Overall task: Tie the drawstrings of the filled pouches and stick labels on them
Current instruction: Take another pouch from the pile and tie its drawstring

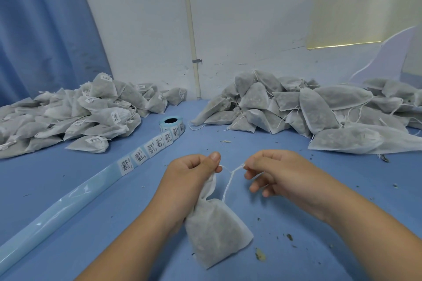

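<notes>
A filled white pouch (217,232) hangs over the blue table (296,223) in front of me. My left hand (189,178) grips its gathered neck and pinches one end of the white drawstring (229,181). My right hand (280,173) pinches the other end of the string between thumb and forefinger, and the string is pulled taut between both hands. A roll of barcode labels (171,126) stands behind, with its strip (141,155) unrolled toward the left front.
A heap of labelled pouches (75,116) lies at the back left. A heap of unlabelled pouches (315,112) with loose strings fills the back right. Empty glossy backing tape (57,210) runs to the left edge. Herb crumbs (260,254) dot the table.
</notes>
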`<state>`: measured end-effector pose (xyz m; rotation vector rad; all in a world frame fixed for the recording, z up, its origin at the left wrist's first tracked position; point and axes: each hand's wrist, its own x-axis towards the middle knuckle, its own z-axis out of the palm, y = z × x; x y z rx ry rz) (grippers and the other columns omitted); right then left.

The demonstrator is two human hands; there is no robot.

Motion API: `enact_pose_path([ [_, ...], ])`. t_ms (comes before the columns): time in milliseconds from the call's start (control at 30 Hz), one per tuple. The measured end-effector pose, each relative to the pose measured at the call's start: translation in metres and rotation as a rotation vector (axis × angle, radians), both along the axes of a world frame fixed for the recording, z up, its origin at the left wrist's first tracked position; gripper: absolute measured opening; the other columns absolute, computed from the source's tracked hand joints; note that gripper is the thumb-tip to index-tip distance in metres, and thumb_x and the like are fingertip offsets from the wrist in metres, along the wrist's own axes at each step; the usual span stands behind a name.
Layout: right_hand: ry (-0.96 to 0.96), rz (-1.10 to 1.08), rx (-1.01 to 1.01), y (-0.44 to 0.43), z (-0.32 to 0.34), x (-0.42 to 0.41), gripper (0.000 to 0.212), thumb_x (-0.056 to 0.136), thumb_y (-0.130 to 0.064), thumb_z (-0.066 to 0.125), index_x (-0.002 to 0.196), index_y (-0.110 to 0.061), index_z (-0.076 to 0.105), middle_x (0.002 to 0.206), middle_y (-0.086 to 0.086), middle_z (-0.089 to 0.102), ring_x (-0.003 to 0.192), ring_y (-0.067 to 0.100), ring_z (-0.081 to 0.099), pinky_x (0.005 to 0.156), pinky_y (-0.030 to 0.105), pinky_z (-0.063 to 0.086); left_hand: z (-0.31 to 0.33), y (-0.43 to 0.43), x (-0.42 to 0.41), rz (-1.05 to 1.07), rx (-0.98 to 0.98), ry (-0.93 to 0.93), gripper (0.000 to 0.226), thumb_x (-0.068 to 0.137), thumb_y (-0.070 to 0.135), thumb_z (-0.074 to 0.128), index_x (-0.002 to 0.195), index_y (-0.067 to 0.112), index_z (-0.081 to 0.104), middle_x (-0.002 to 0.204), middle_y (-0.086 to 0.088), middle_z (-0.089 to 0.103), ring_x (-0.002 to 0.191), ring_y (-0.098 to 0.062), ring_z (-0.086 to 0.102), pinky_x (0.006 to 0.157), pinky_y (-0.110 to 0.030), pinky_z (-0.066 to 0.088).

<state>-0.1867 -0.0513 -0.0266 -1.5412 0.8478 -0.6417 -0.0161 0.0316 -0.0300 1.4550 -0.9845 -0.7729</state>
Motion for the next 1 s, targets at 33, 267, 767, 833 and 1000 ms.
enact_pose_path([
  [33, 0.011, -0.005, 0.012, 0.001, -0.001, 0.002, 0.02, 0.089, -0.03, 0.061, 0.087, -0.012, 0.07, 0.082, 0.002, 0.072, 0.066, 0.016, 0.066, 0.061, 0.028, 0.047, 0.0, 0.0, 0.0, -0.005, -0.002, 0.01, 0.037, 0.088, 0.039, 0.066, 0.055, 0.023, 0.069, 0.054, 0.015, 0.059, 0.046, -0.006, 0.043, 0.064, -0.03, 0.038],
  [267, 0.007, 0.063, 0.068, 0.012, -0.014, 0.018, 0.04, 0.09, -0.049, 0.056, 0.101, -0.013, 0.069, 0.091, 0.002, 0.074, 0.071, 0.019, 0.069, 0.061, 0.028, 0.05, -0.002, 0.001, 0.0, -0.074, 0.01, -0.017, 0.031, 0.076, 0.051, 0.066, 0.057, 0.027, 0.071, 0.047, 0.015, 0.046, 0.044, -0.004, 0.04, 0.055, -0.027, 0.036],
  [767, -0.24, -0.009, 0.17, 0.007, -0.005, 0.008, 0.008, 0.083, 0.0, 0.068, 0.085, -0.007, 0.071, 0.07, 0.005, 0.068, 0.058, 0.01, 0.062, 0.053, 0.018, 0.049, -0.003, 0.003, 0.003, -0.165, 0.01, 0.0, 0.031, 0.066, 0.053, 0.066, 0.055, 0.024, 0.068, 0.047, 0.013, 0.039, 0.04, -0.005, 0.034, 0.04, -0.015, 0.033],
  [833, -0.324, -0.02, 0.22, 0.005, -0.002, 0.006, 0.012, 0.078, 0.002, 0.07, 0.087, -0.006, 0.069, 0.068, 0.005, 0.067, 0.055, 0.01, 0.06, 0.052, 0.018, 0.049, -0.003, 0.003, 0.003, -0.165, 0.011, -0.004, 0.031, 0.067, 0.052, 0.065, 0.054, 0.024, 0.067, 0.047, 0.013, 0.039, 0.041, -0.006, 0.033, 0.041, -0.014, 0.033],
  [1000, -0.606, -0.043, 0.347, 0.0, 0.004, 0.003, 0.027, 0.06, -0.003, 0.07, 0.086, -0.007, 0.066, 0.066, 0.007, 0.064, 0.051, 0.011, 0.052, 0.048, 0.018, 0.045, -0.003, 0.003, 0.005, -0.178, 0.021, -0.094, 0.034, 0.067, 0.06, 0.067, 0.058, 0.027, 0.067, 0.048, 0.011, 0.037, 0.043, -0.008, 0.03, 0.043, -0.018, 0.027],
])
